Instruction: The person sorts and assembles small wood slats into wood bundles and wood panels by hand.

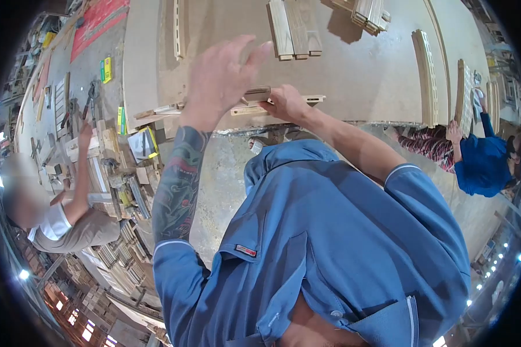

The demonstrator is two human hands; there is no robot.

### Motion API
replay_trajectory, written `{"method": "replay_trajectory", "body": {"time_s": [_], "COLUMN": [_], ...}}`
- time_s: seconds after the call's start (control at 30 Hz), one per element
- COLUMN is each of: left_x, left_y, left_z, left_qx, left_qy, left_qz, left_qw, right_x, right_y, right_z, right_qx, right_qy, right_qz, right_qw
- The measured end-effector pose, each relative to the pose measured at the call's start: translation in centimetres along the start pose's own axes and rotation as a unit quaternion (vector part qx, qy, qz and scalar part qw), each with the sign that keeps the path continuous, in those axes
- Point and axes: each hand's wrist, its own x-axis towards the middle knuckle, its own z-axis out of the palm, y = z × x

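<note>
My left hand [223, 75], on a tattooed forearm, is raised just above the near edge of a large pale wooden table [364, 81]; its fingers are spread and it holds nothing I can make out. My right hand [286, 104] rests on the table edge and grips a small dark wooden block [256, 93]. The block lies over thin light wooden strips [314, 99] along the edge. My blue shirt fills the lower part of the view.
Stacks of slatted wood pieces [295, 29] lie farther back on the table, with more slats [425, 75] at the right. A seated person in a white shirt [58, 220] works at a cluttered bench on the left. Another person in blue [483, 162] is at the right.
</note>
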Motion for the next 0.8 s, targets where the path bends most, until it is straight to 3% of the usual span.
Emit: {"method": "replay_trajectory", "body": {"time_s": [0.07,0.2,0.27,0.37,0.5,0.6,0.67,0.7,0.77,0.8], "left_x": [0.6,0.8,1.0,1.1,1.3,1.3,1.1,0.9,0.1,-0.3], "left_y": [1.4,2.8,2.8,2.6,3.0,3.0,2.8,2.5,1.0,0.0], "left_z": [0.7,2.6,3.2,3.0,2.7,2.7,1.9,1.1,0.6,0.8], "left_qx": [-0.042,-0.069,-0.066,-0.049,-0.057,-0.063,-0.058,-0.060,-0.068,-0.021], "left_qy": [-0.010,-0.079,-0.101,-0.098,-0.103,-0.082,-0.051,-0.039,-0.027,0.023], "left_qz": [-0.002,-0.003,-0.016,-0.024,-0.017,-0.009,0.011,-0.008,-0.026,-0.022], "left_qw": [0.999,0.994,0.992,0.994,0.993,0.995,0.997,0.997,0.997,0.999], "right_x": [-0.1,-0.3,-0.8,-0.7,-0.1,-0.1,0.7,1.2,1.0,0.6], "right_y": [0.4,3.8,4.2,7.1,6.6,3.3,0.1,-0.9,-2.4,-2.4], "right_z": [0.6,0.9,-2.8,-4.7,-6.7,-5.6,-4.9,-4.6,-3.8,-3.6], "right_qx": [0.054,0.096,0.108,0.120,0.093,0.162,0.119,0.118,0.092,0.089], "right_qy": [0.034,0.005,-0.051,-0.026,-0.062,-0.068,-0.147,-0.144,-0.043,-0.044], "right_qz": [-0.048,-0.084,0.043,0.042,0.067,-0.001,-0.033,-0.036,-0.112,-0.112], "right_qw": [0.997,0.992,0.992,0.992,0.991,0.985,0.981,0.982,0.988,0.989]}}
